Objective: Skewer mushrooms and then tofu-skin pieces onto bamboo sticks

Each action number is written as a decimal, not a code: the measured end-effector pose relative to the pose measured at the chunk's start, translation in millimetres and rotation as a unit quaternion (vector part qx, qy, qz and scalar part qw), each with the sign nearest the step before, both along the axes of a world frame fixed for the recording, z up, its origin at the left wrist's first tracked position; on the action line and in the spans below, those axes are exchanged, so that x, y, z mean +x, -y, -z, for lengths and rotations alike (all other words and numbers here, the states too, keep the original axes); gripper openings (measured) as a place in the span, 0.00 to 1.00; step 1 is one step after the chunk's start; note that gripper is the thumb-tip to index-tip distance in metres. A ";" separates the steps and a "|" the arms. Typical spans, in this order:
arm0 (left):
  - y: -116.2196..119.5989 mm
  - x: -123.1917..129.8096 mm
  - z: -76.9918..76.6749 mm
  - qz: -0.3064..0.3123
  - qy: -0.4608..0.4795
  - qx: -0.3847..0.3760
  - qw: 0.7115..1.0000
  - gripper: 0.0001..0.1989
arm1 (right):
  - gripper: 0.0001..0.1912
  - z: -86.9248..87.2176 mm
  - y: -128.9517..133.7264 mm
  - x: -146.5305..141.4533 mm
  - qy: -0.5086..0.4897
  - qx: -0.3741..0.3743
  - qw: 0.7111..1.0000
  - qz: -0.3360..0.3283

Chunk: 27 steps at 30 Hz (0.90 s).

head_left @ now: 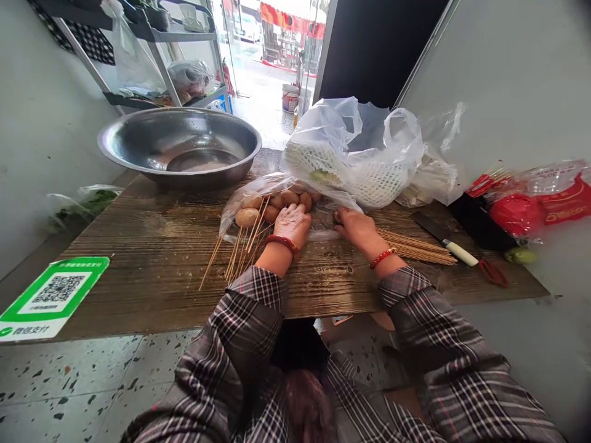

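Several round brown items (247, 217), some with wooden skewers (234, 253) pointing toward me, lie in an open clear plastic bag on the wooden table. My left hand (294, 223) rests against these items at the bag's right part, its fingers curled; what they hold, if anything, is hidden. To its right, my right hand (356, 227) is closed at the edge of the bag, its fingertips on something small and dark that I cannot make out. A bundle of loose skewers (418, 247) lies just right of my right wrist.
A large metal basin (180, 174) stands at the back left of the table (161, 289). White plastic bags (376, 175) sit behind my hands. On the right are a knife (462, 253), red-handled scissors (493, 272) and red packaging (517, 215). A green QR card (58, 292) lies front left.
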<state>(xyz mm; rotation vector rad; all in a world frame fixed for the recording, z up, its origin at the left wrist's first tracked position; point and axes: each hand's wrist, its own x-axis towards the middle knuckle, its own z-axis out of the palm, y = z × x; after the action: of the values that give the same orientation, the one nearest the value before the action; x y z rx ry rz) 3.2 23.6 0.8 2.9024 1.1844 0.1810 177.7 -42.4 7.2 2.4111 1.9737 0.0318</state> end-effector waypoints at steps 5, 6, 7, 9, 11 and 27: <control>-3.2 0.4 2.1 -0.008 -0.004 0.000 1.000 0.18 | 0.16 12.9 -0.6 10.0 -0.021 0.042 0.999 0.020; -3.7 0.3 3.0 -0.005 0.000 0.001 1.000 0.17 | 0.17 16.7 -0.6 13.4 -0.044 0.066 0.997 0.020; -4.0 0.1 3.8 -0.002 0.004 0.003 1.000 0.17 | 0.18 20.8 -0.8 17.0 -0.091 0.101 0.991 0.017; -4.2 -0.4 5.1 0.003 0.011 0.006 1.000 0.17 | 0.20 29.0 -1.4 24.1 -0.252 0.179 0.951 -0.002; -3.8 -0.8 5.6 0.009 0.018 0.004 1.000 0.17 | 0.24 35.9 -2.0 29.2 -0.431 0.222 0.874 -0.023; -1.7 1.8 -0.2 0.004 0.135 0.004 0.991 0.16 | 0.19 71.4 -4.7 25.8 -0.449 0.289 0.845 0.003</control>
<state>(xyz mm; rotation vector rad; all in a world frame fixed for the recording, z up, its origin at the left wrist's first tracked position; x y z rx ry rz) 5.1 25.3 0.9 2.7719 1.1259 0.5597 203.5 -37.7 -64.2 3.2026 2.5845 -0.7518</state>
